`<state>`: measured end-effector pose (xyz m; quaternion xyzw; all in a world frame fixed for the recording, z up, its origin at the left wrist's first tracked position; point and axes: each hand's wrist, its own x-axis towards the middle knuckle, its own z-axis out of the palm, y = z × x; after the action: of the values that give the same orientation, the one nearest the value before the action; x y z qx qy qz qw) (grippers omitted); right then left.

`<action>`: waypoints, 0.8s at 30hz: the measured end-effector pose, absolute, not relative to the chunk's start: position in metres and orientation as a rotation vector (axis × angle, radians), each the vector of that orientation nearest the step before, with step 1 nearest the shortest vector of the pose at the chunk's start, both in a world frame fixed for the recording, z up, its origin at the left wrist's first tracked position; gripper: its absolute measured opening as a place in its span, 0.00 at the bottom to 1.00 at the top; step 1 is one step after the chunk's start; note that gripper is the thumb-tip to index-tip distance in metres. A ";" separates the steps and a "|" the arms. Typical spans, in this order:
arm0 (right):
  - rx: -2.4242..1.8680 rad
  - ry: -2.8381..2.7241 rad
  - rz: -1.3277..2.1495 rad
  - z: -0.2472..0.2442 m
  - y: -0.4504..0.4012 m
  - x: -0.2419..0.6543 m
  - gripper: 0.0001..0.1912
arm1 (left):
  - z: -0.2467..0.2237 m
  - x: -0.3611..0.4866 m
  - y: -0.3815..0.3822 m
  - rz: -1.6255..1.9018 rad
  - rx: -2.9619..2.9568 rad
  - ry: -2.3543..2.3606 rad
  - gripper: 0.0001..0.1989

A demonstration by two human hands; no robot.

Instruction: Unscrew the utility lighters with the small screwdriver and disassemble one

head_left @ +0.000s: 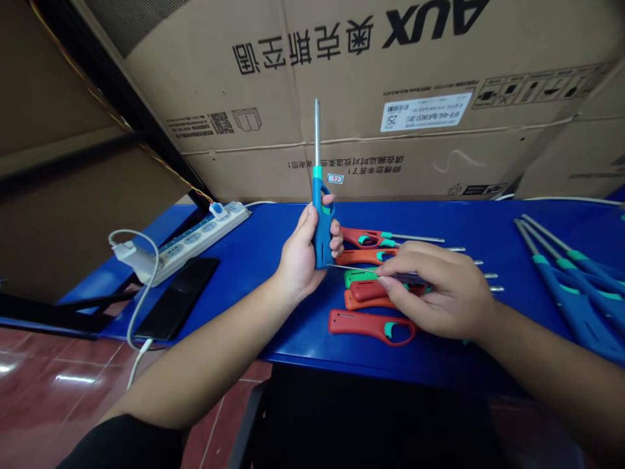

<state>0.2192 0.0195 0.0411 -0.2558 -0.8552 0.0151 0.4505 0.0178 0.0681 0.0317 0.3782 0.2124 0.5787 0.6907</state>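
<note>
My left hand [300,254] is wrapped round the handle of a blue gas lighter [321,231], which stands upright with its long metal nozzle pointing up and a teal collar below the nozzle. My right hand [444,290] pinches a thin screwdriver [354,268], most of its handle hidden by the fingers. The slim metal shaft reaches left, and its tip is at the lower end of the blue lighter's handle. Under and beside my right hand lie several lighters, among them a red lighter [361,322] nearest me and a green lighter [359,279].
Several more blue lighters [571,296] lie at the right of the blue table [293,348]. On the left are a white power strip [195,241] with cables and a black phone [178,299]. A large cardboard box [244,143] stands behind, with a small numbered label [336,178] showing beside the lighter.
</note>
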 end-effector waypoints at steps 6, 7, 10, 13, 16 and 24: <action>-0.689 -2.094 0.120 0.037 0.021 0.218 0.06 | 0.033 0.020 0.065 1.350 0.834 0.431 0.14; -0.680 -2.094 0.122 0.036 0.021 0.217 0.06 | 0.033 0.020 0.065 1.353 0.839 0.429 0.14; -0.662 -2.080 0.107 0.036 0.019 0.217 0.06 | 0.034 0.021 0.064 1.345 0.848 0.423 0.15; -0.673 -2.043 0.089 0.038 0.019 0.219 0.07 | 0.035 0.021 0.063 1.340 0.848 0.411 0.15; -0.679 -2.032 0.088 0.038 0.020 0.220 0.07 | 0.034 0.020 0.063 1.353 0.856 0.420 0.15; -0.802 -2.036 0.223 0.038 0.017 0.214 0.10 | 0.026 0.024 0.060 1.589 0.991 0.443 0.12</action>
<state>0.2142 0.0173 0.0378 -0.3248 -0.8248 0.0906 0.4539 0.0243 0.0600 0.0264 0.4227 0.1888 0.6773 0.5718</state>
